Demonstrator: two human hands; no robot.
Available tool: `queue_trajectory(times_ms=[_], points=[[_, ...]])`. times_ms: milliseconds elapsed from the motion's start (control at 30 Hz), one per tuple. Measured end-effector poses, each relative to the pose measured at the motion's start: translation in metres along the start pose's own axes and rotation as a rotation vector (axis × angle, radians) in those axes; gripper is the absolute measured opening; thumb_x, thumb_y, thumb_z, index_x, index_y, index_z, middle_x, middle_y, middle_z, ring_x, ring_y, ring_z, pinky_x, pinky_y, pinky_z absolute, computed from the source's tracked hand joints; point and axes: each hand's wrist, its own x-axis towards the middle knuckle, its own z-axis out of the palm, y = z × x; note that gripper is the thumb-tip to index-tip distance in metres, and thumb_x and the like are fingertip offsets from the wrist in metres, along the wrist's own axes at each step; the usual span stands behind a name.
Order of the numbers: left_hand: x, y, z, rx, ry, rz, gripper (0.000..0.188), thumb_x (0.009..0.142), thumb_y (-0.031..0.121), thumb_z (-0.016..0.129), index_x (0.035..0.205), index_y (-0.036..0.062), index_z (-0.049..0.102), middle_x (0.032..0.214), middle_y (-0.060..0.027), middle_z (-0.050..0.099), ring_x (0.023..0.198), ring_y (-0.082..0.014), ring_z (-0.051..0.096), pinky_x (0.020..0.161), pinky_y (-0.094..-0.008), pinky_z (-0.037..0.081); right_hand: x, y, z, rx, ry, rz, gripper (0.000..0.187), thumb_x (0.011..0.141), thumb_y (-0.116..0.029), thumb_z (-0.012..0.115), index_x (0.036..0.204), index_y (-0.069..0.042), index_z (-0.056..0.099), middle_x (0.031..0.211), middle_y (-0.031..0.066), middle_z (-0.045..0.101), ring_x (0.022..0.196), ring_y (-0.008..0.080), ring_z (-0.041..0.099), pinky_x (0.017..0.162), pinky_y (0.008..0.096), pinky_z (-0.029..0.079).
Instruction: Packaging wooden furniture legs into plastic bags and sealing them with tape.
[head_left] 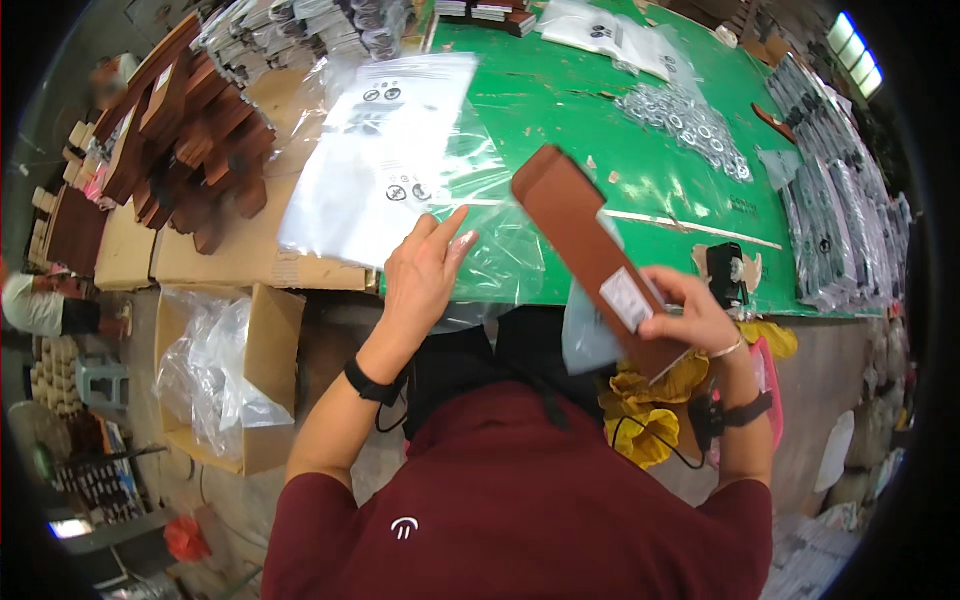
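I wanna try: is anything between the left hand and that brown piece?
Nothing visible blocks the left hand from the brown piece in the right hand; only clear plastic lies between, on the green table.

From afar, I count one brown piece point(575, 235) bearing one white label point(626, 298) in the right fingers point(662, 326), two bag piles point(370, 165) beyond the left fingers point(451, 224), one open carton point(272, 345) and one blue stool point(103, 378) to their left.

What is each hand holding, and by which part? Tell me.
Right hand: the long brown piece, near its lower end, beside the white label. Left hand: at the clear bags; whether it grips one cannot be told.
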Motion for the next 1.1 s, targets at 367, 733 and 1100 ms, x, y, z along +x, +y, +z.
queue_trajectory(times_ms=[367, 733, 1100], points=[[0.014, 0.046, 0.041, 0.285, 0.044, 0.351, 0.042, 0.088, 0.026, 0.066, 0.128, 0.0124, 0.064, 0.083, -0.0077, 0.052, 0.079, -0.0259, 0.057, 0.065, -0.037, 0.049, -0.011, 0.058, 0.051, 0.086, -0.077, 0.203, 0.058, 0.084, -0.031, 0.078, 0.125, 0.006, 0.059, 0.115, 0.0103, 0.066, 0.106, 0.0146, 0.06, 0.094, 0.03, 0.047], [-0.001, 0.065, 0.048, 0.229, -0.048, 0.549, 0.045, 0.081, 0.027, 0.072, 0.122, 0.0104, 0.065, 0.083, -0.0055, 0.055, 0.075, -0.0214, 0.06, 0.062, -0.0333, 0.05, 0.031, 0.048, 0.081, 0.392, -0.141, 0.231, 0.047, 0.092, -0.029, 0.07, 0.124, 0.004, 0.059, 0.11, 0.0084, 0.067, 0.097, 0.012, 0.062, 0.08, 0.0263, 0.051], [-0.015, 0.054, 0.022, 0.209, 0.035, 0.512, 0.051, 0.08, 0.024, 0.072, 0.128, 0.0124, 0.063, 0.076, -0.0028, 0.054, 0.064, -0.0199, 0.056, 0.055, -0.0327, 0.048, 0.061, 0.058, 0.087, 0.578, 0.11, -0.08, 0.031, 0.099, -0.02, 0.06, 0.12, 0.002, 0.06, 0.111, 0.0057, 0.066, 0.099, 0.0105, 0.061, 0.086, 0.025, 0.049]])
